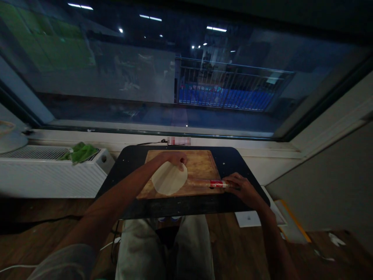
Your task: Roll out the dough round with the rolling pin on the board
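A flat round of pale dough (169, 179) lies on a wooden cutting board (204, 165) set on a small black table (233, 159). My left hand (175, 158) rests on the dough's far edge, fingers curled down onto it. A wooden rolling pin (204, 182) with a red band lies across the board's right front corner, just right of the dough. My right hand (240, 186) is closed around its right end.
A white radiator (43, 171) with a green cloth (80, 152) on top stands left of the table. A large dark window (175, 77) runs behind. White papers (247, 218) lie on the wooden floor to the right. My knees are under the table's front edge.
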### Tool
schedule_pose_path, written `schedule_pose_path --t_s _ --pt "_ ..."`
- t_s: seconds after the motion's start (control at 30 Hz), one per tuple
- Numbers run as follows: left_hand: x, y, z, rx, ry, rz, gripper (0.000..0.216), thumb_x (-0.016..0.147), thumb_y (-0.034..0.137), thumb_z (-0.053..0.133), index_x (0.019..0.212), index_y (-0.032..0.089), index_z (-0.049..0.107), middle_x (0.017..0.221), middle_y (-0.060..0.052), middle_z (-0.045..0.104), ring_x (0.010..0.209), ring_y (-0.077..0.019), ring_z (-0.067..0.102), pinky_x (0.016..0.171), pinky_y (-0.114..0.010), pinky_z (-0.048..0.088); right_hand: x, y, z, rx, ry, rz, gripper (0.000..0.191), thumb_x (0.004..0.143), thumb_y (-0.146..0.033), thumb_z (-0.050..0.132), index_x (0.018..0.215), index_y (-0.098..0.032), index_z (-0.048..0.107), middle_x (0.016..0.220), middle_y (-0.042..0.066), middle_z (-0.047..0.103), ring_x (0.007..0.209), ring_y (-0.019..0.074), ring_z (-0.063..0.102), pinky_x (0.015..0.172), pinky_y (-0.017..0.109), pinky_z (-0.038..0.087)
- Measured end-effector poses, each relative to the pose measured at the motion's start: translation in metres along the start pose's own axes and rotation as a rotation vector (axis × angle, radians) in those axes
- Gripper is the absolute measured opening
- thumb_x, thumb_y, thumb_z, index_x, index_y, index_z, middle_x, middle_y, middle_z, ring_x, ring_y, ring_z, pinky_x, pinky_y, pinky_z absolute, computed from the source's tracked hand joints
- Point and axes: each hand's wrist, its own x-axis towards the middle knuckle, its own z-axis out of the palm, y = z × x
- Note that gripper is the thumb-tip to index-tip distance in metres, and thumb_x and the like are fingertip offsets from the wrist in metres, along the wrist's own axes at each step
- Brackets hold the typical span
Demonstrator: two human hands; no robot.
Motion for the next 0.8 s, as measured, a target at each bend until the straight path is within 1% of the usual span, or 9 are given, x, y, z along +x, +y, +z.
schedule_pose_path --t_s 0.1,0.23,0.37,0.5,0.57,0.63,0.67,0.7,0.8 --pt "0.005 0.009 -0.002 0.044 0.058 -0.079 0.024 0.073 0.032 0.081 0.08 0.02 0.061 0.077 0.005 0.065 0.074 -0.0148 0.058 0.064 -0.023 0.043 0.003 0.003 -0.001 0.022 0.135 0.059 0.033 0.096 -0.039 0.075 0.126 -0.028 0.082 0.119 0.008 0.073 0.108 0.0279 0.074 0.098 0.044 0.06" --pt "0.013 0.024 0.0 0.122 0.258 -0.241 0.023 0.072 0.029 0.083 0.079 0.021 0.063 0.079 0.002 0.068 0.077 -0.0177 0.063 0.067 -0.025 0.043 0.023 -0.002 0.015 0.016 0.315 0.134 0.031 0.095 -0.04 0.075 0.123 -0.027 0.082 0.118 0.01 0.072 0.107 0.0291 0.072 0.096 0.045 0.06" --pt "0.005 0.028 0.001 0.184 0.513 -0.492 0.02 0.073 0.029 0.082 0.081 0.021 0.066 0.088 -0.003 0.075 0.088 -0.0221 0.069 0.074 -0.027 0.047 0.044 -0.011 0.032 -0.037 0.345 0.156 0.033 0.097 -0.042 0.074 0.127 -0.027 0.08 0.121 0.009 0.074 0.109 0.0292 0.072 0.098 0.045 0.059" --pt "-0.03 0.019 0.002 0.191 0.632 -0.66 0.016 0.08 0.029 0.076 0.09 0.02 0.069 0.096 -0.008 0.078 0.097 -0.0241 0.072 0.076 -0.026 0.05 0.057 -0.024 0.044 -0.028 0.342 0.15 0.033 0.098 -0.036 0.071 0.128 -0.026 0.079 0.119 0.008 0.074 0.107 0.0276 0.072 0.098 0.043 0.059" --pt "-0.055 0.016 0.008 0.169 0.658 -0.735 0.016 0.081 0.031 0.077 0.088 0.02 0.068 0.09 -0.008 0.078 0.095 -0.0244 0.074 0.073 -0.026 0.051 0.062 -0.031 0.05 -0.025 0.32 0.142 0.032 0.098 -0.035 0.071 0.128 -0.026 0.079 0.12 0.009 0.074 0.108 0.0273 0.072 0.099 0.042 0.059" --pt "-0.08 0.016 0.02 0.13 0.658 -0.784 0.02 0.082 0.035 0.08 0.087 0.019 0.068 0.079 -0.005 0.074 0.084 -0.0232 0.074 0.067 -0.025 0.051 0.067 -0.04 0.058 -0.022 0.295 0.13 0.031 0.099 -0.034 0.071 0.128 -0.026 0.079 0.121 0.009 0.075 0.11 0.0273 0.072 0.1 0.042 0.058" --pt "-0.092 0.017 0.028 0.079 0.656 -0.798 0.024 0.083 0.039 0.08 0.088 0.019 0.067 0.074 -0.003 0.072 0.076 -0.0213 0.073 0.062 -0.024 0.05 0.07 -0.046 0.063 -0.015 0.276 0.119 0.031 0.099 -0.033 0.071 0.128 -0.026 0.079 0.122 0.009 0.075 0.11 0.0272 0.073 0.099 0.041 0.059" --pt "-0.102 0.019 0.037 -0.075 0.674 -0.809 0.029 0.083 0.042 0.082 0.089 0.019 0.066 0.072 -0.001 0.071 0.069 -0.0201 0.071 0.058 -0.024 0.049 0.073 -0.051 0.068 -0.008 0.254 0.102 0.031 0.1 -0.033 0.07 0.129 -0.026 0.079 0.122 0.008 0.076 0.111 0.027 0.073 0.099 0.041 0.059" --pt "-0.13 0.028 0.061 -0.411 0.626 -0.742 0.046 0.073 0.052 0.093 0.089 0.019 0.064 0.067 0.0 0.069 0.06 -0.0181 0.068 0.051 -0.024 0.047 0.079 -0.071 0.084 -0.008 0.162 0.025 0.029 0.101 -0.029 0.071 0.129 -0.025 0.08 0.122 0.008 0.078 0.112 0.0269 0.072 0.101 0.04 0.058"
